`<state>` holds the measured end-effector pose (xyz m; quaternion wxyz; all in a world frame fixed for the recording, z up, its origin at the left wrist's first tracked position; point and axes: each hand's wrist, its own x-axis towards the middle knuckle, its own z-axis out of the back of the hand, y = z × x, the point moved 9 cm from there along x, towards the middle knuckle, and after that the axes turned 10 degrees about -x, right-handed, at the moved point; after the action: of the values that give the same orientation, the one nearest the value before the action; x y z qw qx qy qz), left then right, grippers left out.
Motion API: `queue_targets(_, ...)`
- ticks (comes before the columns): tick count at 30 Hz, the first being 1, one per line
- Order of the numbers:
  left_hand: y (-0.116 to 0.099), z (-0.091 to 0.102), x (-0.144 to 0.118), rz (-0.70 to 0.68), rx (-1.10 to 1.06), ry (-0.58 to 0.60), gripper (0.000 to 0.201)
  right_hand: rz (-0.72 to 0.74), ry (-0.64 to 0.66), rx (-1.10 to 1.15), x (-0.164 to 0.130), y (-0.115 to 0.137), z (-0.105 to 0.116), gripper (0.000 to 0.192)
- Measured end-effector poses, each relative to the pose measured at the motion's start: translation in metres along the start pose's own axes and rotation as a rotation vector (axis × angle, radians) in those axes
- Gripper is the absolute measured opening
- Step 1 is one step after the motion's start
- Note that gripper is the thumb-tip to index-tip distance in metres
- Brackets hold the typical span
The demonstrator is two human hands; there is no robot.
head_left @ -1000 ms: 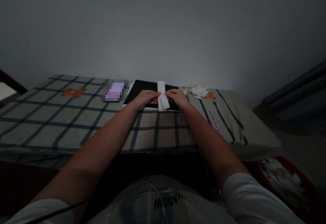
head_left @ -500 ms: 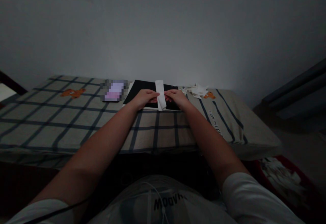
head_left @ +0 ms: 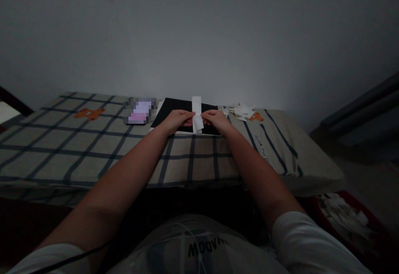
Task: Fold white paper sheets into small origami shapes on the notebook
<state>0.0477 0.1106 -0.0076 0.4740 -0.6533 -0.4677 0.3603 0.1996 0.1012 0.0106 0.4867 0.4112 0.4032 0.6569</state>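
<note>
1. White paper strip (head_left: 197, 114): pinched from both sides, left hand (head_left: 176, 119) on its left edge, right hand (head_left: 216, 118) on its right edge. Fingers of both hands are closed narrowly on it. It stands roughly upright above the black sheet (head_left: 170, 108), upper end free, lower end bunched between the fingertips.
2. Hidden or unclear: the light is dim throughout. The fingertips merge with the strip, so the exact grip cannot be made out. Whether the strip is folded or creased at its lower end cannot be told.
3. A rectangular item (head_left: 139, 111) lying left of the black sheet is pixelated; only a pale lilac patch shows.
4. The black sheet is partly covered by both hands; a pale edge shows beneath its near side.
5. Checked cover (head_left: 93, 141): beige with dark blue lines, spread over the surface. Its left end is cut off by the frame edge.
6. White paper scraps (head_left: 241, 110) lie in a small heap right of the black sheet, near an orange bear motif (head_left: 256, 117). A second orange motif (head_left: 89, 113) sits at far left.
7. Writing: a blue line of print (head_left: 263, 152) runs along the cover's right side, too small to read. Dark letters (head_left: 207, 247) on the person's pale shirt appear upside down and partly folded; not legible with certainty.
8. Bottom right: more white scraps (head_left: 343, 216) lie on a red surface, cut off by the frame.
</note>
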Motion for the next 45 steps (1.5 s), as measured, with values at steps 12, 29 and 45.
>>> queue_targets(12, -0.0038, 0.0017, -0.0020, -0.010, 0.020, -0.043, 0.022, -0.043, 0.022, 0.059, 0.0009, -0.0040, -0.0030, 0.014)
queue_targets(29, 0.0007, -0.0029, -0.0024, 0.036, 0.034, 0.005, 0.026, 0.005, -0.025, 0.015, 0.0013, -0.0011, 0.0016, 0.014)
queue_targets(45, -0.0019, 0.0033, -0.0008, -0.017, 0.031, -0.045, 0.022, -0.025, 0.073, 0.019, -0.0012, -0.0048, -0.0057, 0.017)
